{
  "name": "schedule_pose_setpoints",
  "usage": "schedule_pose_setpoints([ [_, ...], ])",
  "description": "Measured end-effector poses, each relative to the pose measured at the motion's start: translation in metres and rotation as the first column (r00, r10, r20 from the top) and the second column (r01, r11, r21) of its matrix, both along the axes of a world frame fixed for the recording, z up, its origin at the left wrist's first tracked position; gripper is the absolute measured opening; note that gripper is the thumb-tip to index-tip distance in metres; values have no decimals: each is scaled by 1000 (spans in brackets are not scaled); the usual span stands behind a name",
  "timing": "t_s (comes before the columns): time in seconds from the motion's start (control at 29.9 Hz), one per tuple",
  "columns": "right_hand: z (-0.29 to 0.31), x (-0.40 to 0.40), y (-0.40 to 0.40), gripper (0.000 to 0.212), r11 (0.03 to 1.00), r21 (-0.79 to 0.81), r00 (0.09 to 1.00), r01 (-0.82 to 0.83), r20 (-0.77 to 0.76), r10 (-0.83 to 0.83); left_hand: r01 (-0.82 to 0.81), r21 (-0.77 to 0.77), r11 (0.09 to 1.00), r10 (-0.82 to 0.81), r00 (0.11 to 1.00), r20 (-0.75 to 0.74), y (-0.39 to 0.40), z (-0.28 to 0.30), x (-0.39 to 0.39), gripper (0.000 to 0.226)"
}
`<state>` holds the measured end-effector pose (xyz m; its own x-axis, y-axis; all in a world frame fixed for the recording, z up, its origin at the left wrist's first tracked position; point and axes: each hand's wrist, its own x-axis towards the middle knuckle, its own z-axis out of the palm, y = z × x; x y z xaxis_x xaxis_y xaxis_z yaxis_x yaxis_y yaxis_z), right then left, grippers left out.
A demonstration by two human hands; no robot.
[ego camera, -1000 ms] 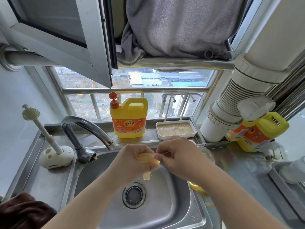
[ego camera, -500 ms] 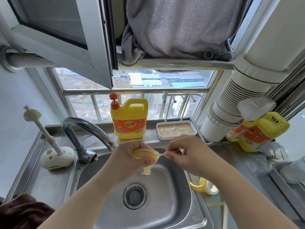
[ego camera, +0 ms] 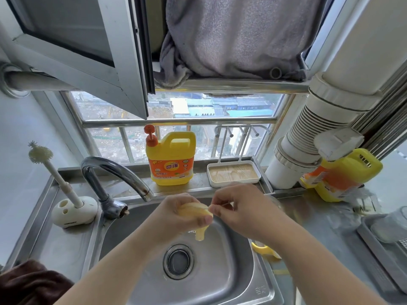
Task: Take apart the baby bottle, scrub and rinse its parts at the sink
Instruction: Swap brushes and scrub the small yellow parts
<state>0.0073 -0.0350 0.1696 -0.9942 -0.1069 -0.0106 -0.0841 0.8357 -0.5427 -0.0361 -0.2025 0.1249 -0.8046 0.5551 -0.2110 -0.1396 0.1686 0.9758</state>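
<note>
A brush [ego camera: 47, 166] stands in its white holder [ego camera: 73, 211] on the desk [ego camera: 66, 241], left of the tap [ego camera: 114, 175]. Over the sink [ego camera: 231, 271], the left hand [ego camera: 176, 216] has its fingers clamped on the yellow teat [ego camera: 198, 219], tip pointing down. The right hand [ego camera: 240, 208] pinches a thin stick [ego camera: 222, 204] at the teat's rim. A yellow ring [ego camera: 264, 253] lies on the sink's right edge.

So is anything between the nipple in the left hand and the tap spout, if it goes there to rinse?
Nothing visible. The left hand holds the yellow nipple over the sink, right of the tap spout; the gap between them looks open. The right hand is on the far side.
</note>
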Motion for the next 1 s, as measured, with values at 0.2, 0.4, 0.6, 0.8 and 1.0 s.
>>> schedule_pose_setpoints([
  [0.2,0,3,6,14,997,77,1000,0,-2,0,-34,-51,998,29,994,-103,-2,-1,-1,10],
  [0.4,1,2,0,16,997,70,999,-18,-49,21,-43,13,999,44,995,-88,1,-5,1,20],
  [0.6,0,3,10,15,1000,31,1000,1,-31,0,-36,26,999,39,992,-119,-4,0,0,9],
  [0.8,-3,5,16,15,1000,0,1000,19,-17,-19,-59,79,995,64,996,-67,-7,-2,1,10],
  [1.0,-3,4,4,13,1000,1,999,-2,-42,2,48,26,998,-50,996,74,-3,-1,6,31],
])
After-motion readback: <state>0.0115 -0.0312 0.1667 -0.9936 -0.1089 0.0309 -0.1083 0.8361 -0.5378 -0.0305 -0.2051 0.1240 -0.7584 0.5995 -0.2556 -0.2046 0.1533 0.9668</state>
